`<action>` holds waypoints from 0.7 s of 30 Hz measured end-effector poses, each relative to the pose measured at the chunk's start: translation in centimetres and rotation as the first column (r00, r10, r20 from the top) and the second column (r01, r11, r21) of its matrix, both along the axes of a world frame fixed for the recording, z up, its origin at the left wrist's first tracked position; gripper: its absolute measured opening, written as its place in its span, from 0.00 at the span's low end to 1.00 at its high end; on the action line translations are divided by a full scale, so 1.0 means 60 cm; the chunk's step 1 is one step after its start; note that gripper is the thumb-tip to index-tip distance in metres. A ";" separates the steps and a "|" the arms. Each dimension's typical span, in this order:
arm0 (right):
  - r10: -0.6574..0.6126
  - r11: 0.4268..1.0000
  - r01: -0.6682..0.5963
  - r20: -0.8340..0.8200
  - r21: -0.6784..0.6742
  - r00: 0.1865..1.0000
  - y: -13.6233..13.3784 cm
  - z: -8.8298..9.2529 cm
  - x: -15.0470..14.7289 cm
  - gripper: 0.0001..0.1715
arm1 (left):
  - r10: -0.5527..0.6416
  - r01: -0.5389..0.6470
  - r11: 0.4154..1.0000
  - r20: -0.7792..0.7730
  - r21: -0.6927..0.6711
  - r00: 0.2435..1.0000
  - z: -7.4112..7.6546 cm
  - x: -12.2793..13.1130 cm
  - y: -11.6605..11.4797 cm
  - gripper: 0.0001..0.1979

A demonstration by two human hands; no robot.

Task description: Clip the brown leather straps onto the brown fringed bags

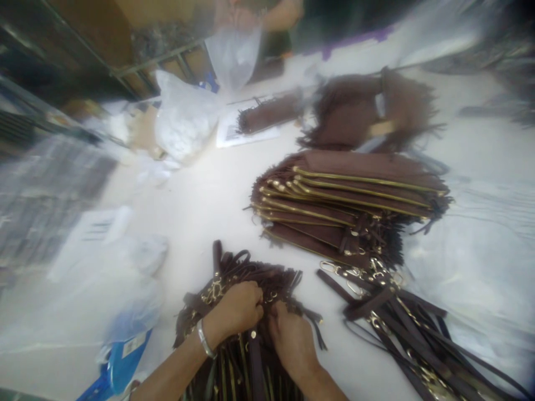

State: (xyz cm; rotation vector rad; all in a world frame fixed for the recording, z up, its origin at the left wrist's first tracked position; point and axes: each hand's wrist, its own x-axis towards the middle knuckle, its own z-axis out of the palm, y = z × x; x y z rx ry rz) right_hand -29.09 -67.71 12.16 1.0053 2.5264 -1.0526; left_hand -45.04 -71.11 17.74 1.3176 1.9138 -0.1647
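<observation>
Both my hands work close together over a heap of dark brown fringed pouches [225, 362] with gold zips and small metal rings. My left hand [240, 306], below a silver bracelet [204, 340], has its fingers curled at the top of the heap. Beside it, my right hand [292, 337] is bent inward with its fingers pinched. What either hand grips is too small and dark to make out. A brown strap [256, 362] hangs down between them from a gold stud. Brown straps with gold clasps [388, 312] lie to the right.
Behind the heap lies a stack of brown zipped pouches [355, 184], with more brown fringed pieces [351, 111] beyond. A white plastic bag [186, 120] stands at the back left. Near front left is a blue object [129, 356]. Across the table a person [267, 16] holds a clear bag [234, 53].
</observation>
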 end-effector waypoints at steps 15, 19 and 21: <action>0.108 0.978 -0.061 -0.231 0.201 0.967 -0.029 -0.021 0.028 0.10 | -0.050 0.051 0.999 0.091 -0.016 0.995 0.010 -0.008 0.004 0.10; 0.078 0.992 -0.052 -0.231 0.117 0.970 -0.026 -0.017 0.028 0.11 | -0.085 0.092 0.991 0.073 -0.094 0.994 0.011 -0.010 0.013 0.07; 0.008 1.000 -0.003 -0.233 0.023 0.972 -0.026 -0.013 0.026 0.10 | -0.064 0.073 0.993 0.086 -0.098 0.994 0.007 -0.014 0.011 0.07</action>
